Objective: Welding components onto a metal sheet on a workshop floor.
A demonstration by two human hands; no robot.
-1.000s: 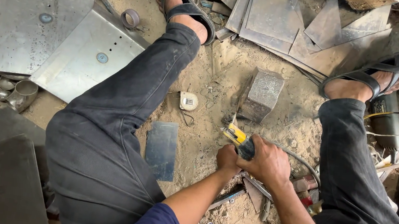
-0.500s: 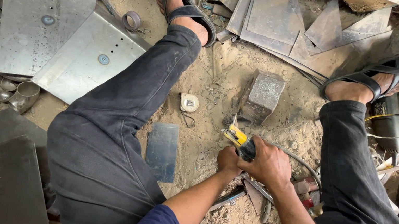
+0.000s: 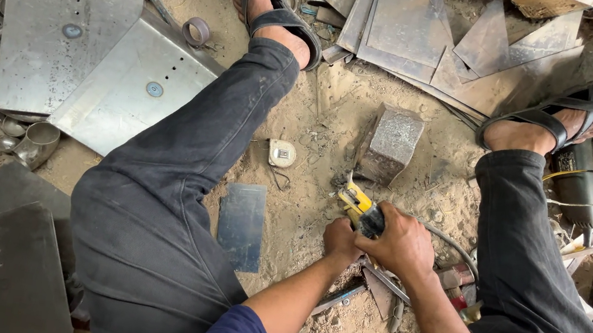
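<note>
I sit on the sandy ground with my legs spread, and both my hands meet low between my knees. My right hand (image 3: 399, 240) is wrapped tight around a yellow and black tool (image 3: 358, 207), its fingers closed over the dark rear part of the body. The yellow front end sticks out past my knuckles and points up and left toward a grey metal block (image 3: 391, 143) that stands in the sand just beyond it. The tool is short and chunky, with a black band behind the yellow nose; I think a thin metal tip juts from the nose, but it is too small to be sure. My left hand (image 3: 341, 238) sits right beside the right one, fingers curled in against the tool's underside; whether it truly grips the tool or only steadies it, I cannot tell. A grey cable (image 3: 449, 243) curves away behind my right hand. A flat dark metal plate (image 3: 241, 225) lies beside my left thigh, and a small round tape measure (image 3: 282, 153) lies in the sand near it.
</note>
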